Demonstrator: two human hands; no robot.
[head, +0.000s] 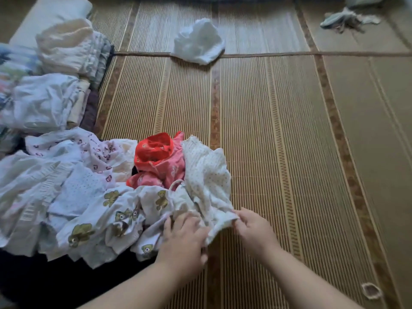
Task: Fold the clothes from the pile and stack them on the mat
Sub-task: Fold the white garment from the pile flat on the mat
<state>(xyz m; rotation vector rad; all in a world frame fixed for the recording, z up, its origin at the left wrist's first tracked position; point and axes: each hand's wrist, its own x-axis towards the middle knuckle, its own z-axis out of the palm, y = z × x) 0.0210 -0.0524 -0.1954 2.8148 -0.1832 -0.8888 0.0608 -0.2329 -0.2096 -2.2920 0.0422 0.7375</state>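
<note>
A loose pile of small clothes (73,197) lies at the left on the woven straw mat (278,141): white pieces with bear prints, a purple-patterned one, a red and pink garment (159,161). At the pile's right edge lies a cream dotted garment (207,175). My right hand (252,230) pinches its lower corner. My left hand (185,237) grips the same cloth just to the left, fingers curled into the fabric. Both forearms reach in from the bottom.
Stacks of folded clothes (64,52) sit at the far left beside a pale cushion (51,12). A crumpled white cloth (198,41) lies mid-mat at the back. Grey-white rags (347,18) are at the far right. A small hole (371,291) marks the mat.
</note>
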